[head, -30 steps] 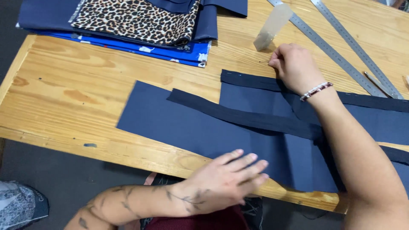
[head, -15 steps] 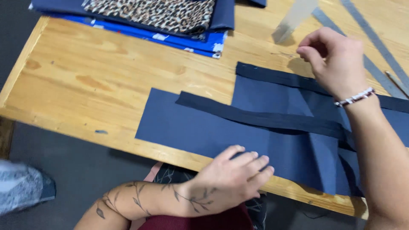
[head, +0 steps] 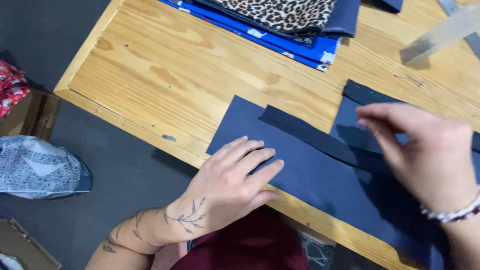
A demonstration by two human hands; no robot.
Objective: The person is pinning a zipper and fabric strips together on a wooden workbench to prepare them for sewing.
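Navy fabric (head: 320, 180), right hand (head: 430, 155) blurred, covering it

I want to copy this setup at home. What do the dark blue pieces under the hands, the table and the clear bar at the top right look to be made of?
Dark blue pieces: likely woven cloth, matte, lying limp and flat, with a narrow strip across. Table: bare light wood, with grain and knots showing. Clear bar: probably acrylic or plastic, see-through; blurred, so uncertain.
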